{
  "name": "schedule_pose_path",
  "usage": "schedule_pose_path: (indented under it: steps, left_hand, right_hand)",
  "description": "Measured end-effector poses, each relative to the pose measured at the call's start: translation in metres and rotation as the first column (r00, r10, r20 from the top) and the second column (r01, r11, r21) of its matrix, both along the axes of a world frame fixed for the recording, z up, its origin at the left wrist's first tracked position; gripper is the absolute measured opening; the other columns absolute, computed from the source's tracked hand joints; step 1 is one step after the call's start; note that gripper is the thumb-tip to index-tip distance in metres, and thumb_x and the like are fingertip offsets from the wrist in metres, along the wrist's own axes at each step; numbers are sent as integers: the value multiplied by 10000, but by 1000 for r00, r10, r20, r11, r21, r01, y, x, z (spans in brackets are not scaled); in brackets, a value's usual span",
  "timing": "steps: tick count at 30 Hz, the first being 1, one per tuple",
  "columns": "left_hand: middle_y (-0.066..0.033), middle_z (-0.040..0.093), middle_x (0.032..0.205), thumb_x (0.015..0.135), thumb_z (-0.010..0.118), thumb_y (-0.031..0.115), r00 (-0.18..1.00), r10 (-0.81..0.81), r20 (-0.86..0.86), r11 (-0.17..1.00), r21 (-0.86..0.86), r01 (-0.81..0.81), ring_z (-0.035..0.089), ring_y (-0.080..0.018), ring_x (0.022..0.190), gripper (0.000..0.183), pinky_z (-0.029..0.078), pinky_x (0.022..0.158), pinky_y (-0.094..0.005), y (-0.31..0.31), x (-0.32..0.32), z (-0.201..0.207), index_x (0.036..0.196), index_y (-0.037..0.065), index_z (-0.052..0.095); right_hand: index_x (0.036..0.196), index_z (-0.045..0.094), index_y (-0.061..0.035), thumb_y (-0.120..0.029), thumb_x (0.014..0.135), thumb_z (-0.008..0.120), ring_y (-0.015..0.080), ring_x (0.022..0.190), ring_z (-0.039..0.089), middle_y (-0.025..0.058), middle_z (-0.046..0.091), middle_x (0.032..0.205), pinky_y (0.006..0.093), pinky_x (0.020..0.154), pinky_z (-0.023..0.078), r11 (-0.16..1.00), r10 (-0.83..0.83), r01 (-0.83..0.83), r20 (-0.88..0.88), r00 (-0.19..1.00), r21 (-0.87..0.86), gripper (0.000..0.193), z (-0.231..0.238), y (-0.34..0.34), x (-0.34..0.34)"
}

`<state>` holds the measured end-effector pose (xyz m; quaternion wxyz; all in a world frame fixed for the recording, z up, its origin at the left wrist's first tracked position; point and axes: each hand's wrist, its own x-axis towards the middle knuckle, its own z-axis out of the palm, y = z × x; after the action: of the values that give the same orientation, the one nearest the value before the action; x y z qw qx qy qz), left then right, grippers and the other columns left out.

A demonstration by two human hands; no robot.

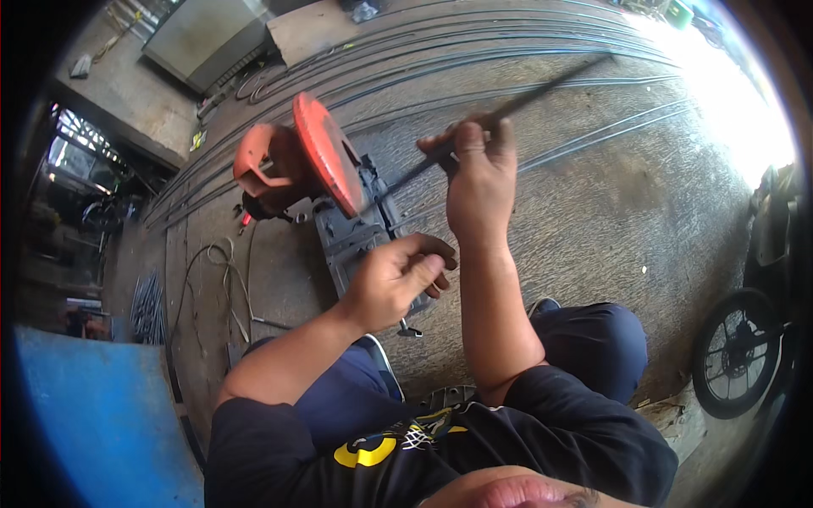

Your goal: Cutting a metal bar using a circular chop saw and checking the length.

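Note:
My right hand (pixel 483 182) is closed around a long dark metal bar (pixel 550 89). The bar slants from the upper right down to the saw, and its lower end reaches the clamp area beside the blade guard. On the floor stands a cut-off saw (pixel 326 157) with an orange-red guard and handle and a grey metal base (pixel 343 237). My left hand (pixel 398 279) hovers over the near right side of that base, fingers loosely bent and apart, with nothing visible in them. Below it, a small crank handle (pixel 410 328) sticks out from the saw's vise.
Long thin metal rods (pixel 474 55) lie across the floor at the back. A cable (pixel 227 275) loops left of the saw. A blue panel (pixel 102 415) stands at lower left, and a motorcycle wheel (pixel 737 351) at right. A grey cabinet (pixel 203 38) is at the back left.

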<state>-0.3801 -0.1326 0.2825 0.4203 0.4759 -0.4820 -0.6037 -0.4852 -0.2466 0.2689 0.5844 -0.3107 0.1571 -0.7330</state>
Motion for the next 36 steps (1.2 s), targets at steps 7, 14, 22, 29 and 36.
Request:
schedule_pose_path:
  steps: [7, 14, 22, 29, 36]
  left_hand:
    - [-43, 605, 994, 961, 514, 113, 908, 386, 161, 778, -586, -227, 549, -82, 852, 239, 451, 784, -217, -39, 41, 28, 1150, -26, 558]
    - [-141, 613, 962, 782, 658, 134, 344, 910, 229, 351, -868, -351, 619, -244, 834, 333, 516, 736, -318, -75, 136, 48, 1076, -13, 605]
    - [-146, 593, 1126, 926, 470, 371, 796, 601, 70, 799, -39, -600, 556, -241, 1107, 490, 472, 941, -501, -90, 186, 58, 1217, -21, 515]
    - [-248, 495, 1220, 916, 506, 317, 865, 500, -34, 862, 118, -494, 525, -424, 1103, 557, 404, 957, -624, -98, 211, 56, 1295, -77, 400]
    - [-216, 576, 1118, 891, 563, 228, 894, 446, 45, 892, 65, -448, 616, -288, 966, 494, 485, 908, -475, -96, 224, 52, 1272, -63, 440]
  right_hand:
    - [1011, 565, -12, -238, 965, 525, 103, 644, 548, 27, 554, 754, 239, 606, 459, 964, 214, -258, -392, 895, -64, 235, -13, 27, 24]
    - [978, 575, -16, -263, 943, 562, 82, 607, 481, 5, 543, 738, 215, 550, 393, 877, 480, -436, -379, 791, 201, 250, -54, 9, 19]
    - [945, 604, -16, -297, 984, 453, 88, 569, 446, 9, 523, 689, 242, 498, 359, 693, 701, -332, -491, 516, 640, 321, -236, 23, 13]
    - [946, 629, -14, -325, 957, 495, 143, 644, 549, 52, 593, 705, 318, 596, 447, 638, 759, -368, -470, 450, 677, 338, -251, 44, 35]
    - [994, 640, -19, -344, 954, 510, 132, 669, 526, 38, 574, 708, 306, 633, 439, 588, 786, -377, -395, 476, 716, 352, -253, 33, 35]
